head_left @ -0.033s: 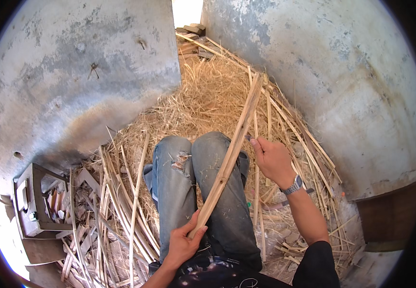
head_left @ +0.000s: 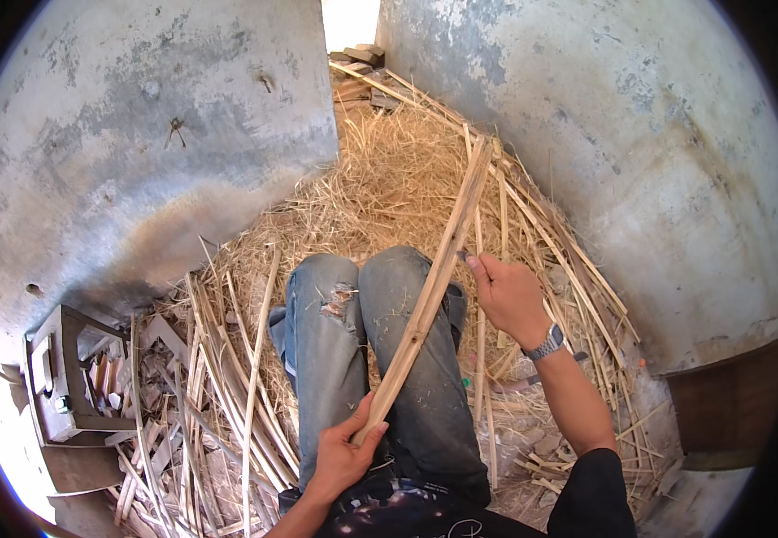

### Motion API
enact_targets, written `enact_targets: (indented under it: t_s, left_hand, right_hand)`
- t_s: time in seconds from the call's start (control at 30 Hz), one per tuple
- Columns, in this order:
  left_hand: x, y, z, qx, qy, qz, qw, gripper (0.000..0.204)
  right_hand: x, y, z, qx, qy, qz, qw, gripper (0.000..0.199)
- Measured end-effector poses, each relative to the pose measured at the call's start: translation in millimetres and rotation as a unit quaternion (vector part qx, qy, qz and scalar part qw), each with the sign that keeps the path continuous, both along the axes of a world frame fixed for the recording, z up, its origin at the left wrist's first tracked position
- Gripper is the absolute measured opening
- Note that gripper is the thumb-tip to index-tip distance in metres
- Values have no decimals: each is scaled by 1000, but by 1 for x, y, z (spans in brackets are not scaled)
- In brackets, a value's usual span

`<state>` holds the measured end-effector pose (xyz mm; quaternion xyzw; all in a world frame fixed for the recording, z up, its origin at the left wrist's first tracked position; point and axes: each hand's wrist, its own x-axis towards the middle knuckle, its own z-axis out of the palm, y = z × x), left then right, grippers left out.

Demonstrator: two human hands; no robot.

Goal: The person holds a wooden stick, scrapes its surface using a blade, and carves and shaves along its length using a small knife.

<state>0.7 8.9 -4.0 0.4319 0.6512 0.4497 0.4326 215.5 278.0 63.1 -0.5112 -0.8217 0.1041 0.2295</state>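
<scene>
A long, flat wooden strip (head_left: 425, 309) slants across my right thigh, from my lap up to the far right. My left hand (head_left: 344, 453) is closed round its near end, thumb and fingers on opposite edges. To the right of the strip's middle, my right hand (head_left: 512, 300) is closed with a watch on the wrist. A small dark tip (head_left: 463, 255) pokes out from its fingers beside the strip's edge; the rest of this tool is hidden in the hand. My knees (head_left: 344, 305) are in worn jeans, bent beneath the strip.
Thin split strips (head_left: 227, 359) lie in a bundle at my left, and more strips (head_left: 550, 215) lie along the right wall (head_left: 640, 179). Shavings (head_left: 380, 188) cover the ground ahead. A broken frame-like box (head_left: 75, 377) stands at the left, below the left wall (head_left: 182, 108).
</scene>
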Motion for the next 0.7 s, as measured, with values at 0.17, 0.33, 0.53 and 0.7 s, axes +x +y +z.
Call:
enact_targets:
  t_s: [0.17, 0.33, 0.53, 0.7]
  left_hand:
    - [1, 0, -1, 12, 15, 2, 1000, 53]
    - [0, -1, -7, -3, -3, 4, 1000, 54]
    - [0, 0, -8, -31, -73, 19, 997, 54]
    - [0, -1, -6, -50, -77, 12, 996, 54]
  right_hand:
    - [-4, 12, -11, 26, -15, -16, 999, 48]
    - [-5, -6, -22, -20, 2, 74, 997, 49]
    - [-14, -63, -34, -53, 26, 127, 990, 48]
    - [-6, -57, -20, -131, 29, 138, 981, 41]
